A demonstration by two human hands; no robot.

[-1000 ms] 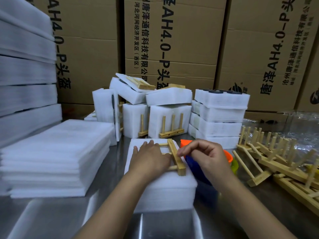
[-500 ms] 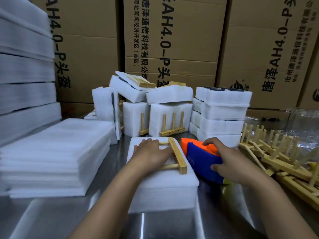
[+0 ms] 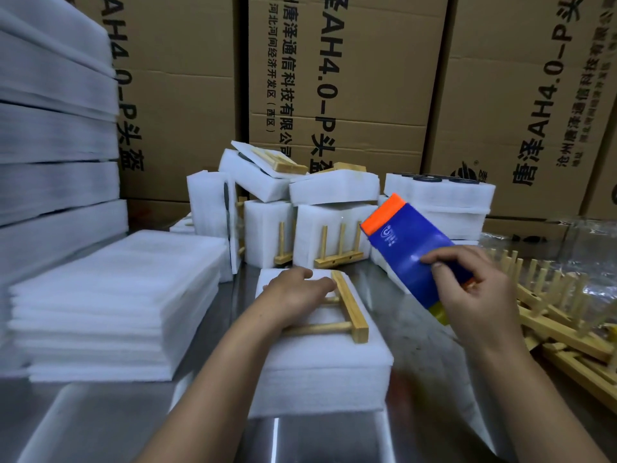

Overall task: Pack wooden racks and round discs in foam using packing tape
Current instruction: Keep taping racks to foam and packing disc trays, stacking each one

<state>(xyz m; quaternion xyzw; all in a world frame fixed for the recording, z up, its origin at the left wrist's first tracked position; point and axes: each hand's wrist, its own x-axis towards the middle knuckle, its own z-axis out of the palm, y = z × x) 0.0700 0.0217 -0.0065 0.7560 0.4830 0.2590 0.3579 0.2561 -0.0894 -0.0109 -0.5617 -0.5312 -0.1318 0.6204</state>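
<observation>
Open steel tabletop along your near edge. Left, a wide stack of white foam sheets walls you in; ahead, wrapped white foam bundles block the back. Right, a heap of bare wooden racks crowds in, and the blue-and-orange tape dispenser your right hand grips hangs beside it.

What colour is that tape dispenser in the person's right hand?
Mostly dark blue, with an orange end: the tape dispenser shows best in the head view.
</observation>
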